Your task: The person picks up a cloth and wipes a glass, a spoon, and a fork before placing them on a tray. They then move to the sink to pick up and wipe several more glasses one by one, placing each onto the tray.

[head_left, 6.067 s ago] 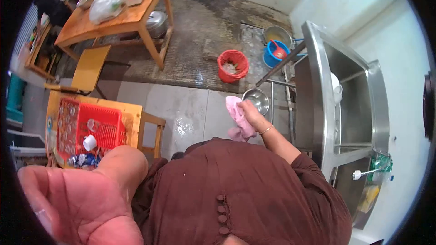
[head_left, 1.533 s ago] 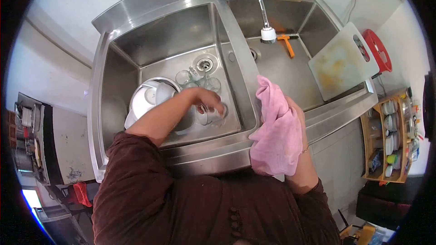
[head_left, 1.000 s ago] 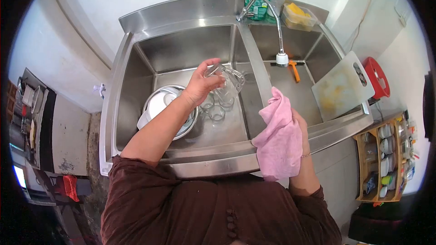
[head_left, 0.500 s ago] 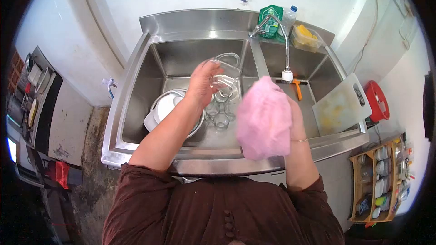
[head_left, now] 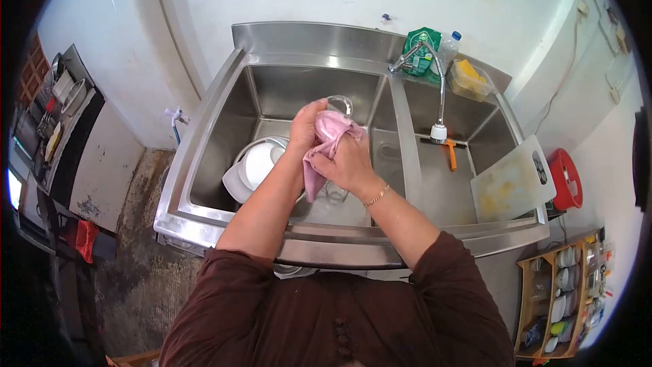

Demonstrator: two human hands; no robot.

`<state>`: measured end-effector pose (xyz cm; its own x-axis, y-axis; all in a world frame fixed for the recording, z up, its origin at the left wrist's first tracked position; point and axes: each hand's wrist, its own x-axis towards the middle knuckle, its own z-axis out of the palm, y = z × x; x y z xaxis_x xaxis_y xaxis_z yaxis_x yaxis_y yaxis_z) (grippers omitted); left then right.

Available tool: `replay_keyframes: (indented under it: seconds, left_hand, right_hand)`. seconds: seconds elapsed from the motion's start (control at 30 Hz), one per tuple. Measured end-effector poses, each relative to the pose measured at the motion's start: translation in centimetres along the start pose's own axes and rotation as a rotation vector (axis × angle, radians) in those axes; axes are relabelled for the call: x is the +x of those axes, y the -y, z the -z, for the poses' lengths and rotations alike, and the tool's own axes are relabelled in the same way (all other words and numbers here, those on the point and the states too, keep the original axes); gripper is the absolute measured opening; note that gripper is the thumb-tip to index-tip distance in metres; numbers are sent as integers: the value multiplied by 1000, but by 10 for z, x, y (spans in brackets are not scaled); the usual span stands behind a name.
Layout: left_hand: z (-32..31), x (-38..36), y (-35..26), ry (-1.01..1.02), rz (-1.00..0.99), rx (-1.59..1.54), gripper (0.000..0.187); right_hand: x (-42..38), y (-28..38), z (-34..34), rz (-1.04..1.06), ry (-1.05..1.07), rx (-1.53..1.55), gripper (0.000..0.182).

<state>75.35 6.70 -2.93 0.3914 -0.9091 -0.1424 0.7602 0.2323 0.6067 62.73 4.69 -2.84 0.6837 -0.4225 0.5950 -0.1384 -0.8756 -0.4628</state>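
Over the left basin, my left hand is wrapped round a clear glass mug whose handle sticks out at the far side. My right hand grips a pink cloth and presses it at the mug's near end. Part of the cloth shows pink through the glass, and a corner hangs down below. The two hands nearly touch, hiding most of the mug. Beneath them, clear glassware stands on the basin floor, partly covered by my hands. White dishes are stacked left of my left forearm.
A bent tap hangs over the right basin, above an orange-handled tool. A cutting board leans at the right, beside a red basin. Behind the tap stand a green pouch, a bottle and a tub with yellow sponges.
My right hand has brought the cloth leftward to the mug, and the cloth is now bunched against and into it. The camera view has shifted slightly.
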Motion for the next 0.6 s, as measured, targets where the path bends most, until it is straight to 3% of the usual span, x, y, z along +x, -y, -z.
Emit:
replay_keyframes:
  seconds: [0.07,0.1,0.13,0.2,0.27,0.33,0.37,0.4,0.47,0.5,0.53,0.6]
  left_hand:
    - [4,4,-2,55,-19,29,25]
    - [7,5,-2,55,-18,29,25]
    - [9,6,-3,126,29,-15,25]
    - [15,4,-5,258,122,-100,25]
    - [14,7,-11,270,46,32,26]
    - [15,1,-15,113,-45,115,25]
    - [41,25,-7,36,-33,238,23]
    - [40,25,-3,32,-33,236,23]
    - [32,26,4,-278,-81,386,26]
    - [33,26,3,-276,-78,390,26]
    - [34,28,1,-199,-61,255,26]
    - [31,26,-4,-50,-23,-17,28]
  right_hand:
    - [10,-2,-4,146,-26,-222,49]
    - [17,-3,-9,29,152,-10,39]
    - [25,0,-17,27,152,-11,39]
    - [34,8,-36,-661,-188,1107,30]
    - [19,11,-35,-650,-80,976,30]
    - [1,3,-42,102,-175,-265,37]
    - [1,-7,-34,123,94,-384,42]
    - [0,-22,-33,124,98,-381,42]
    - [0,-54,-44,341,118,-471,37]
    - [2,-49,-40,271,115,-456,23]
    - [9,-39,-40,267,111,-459,23]
    - [26,-16,-52,-367,141,-65,21]
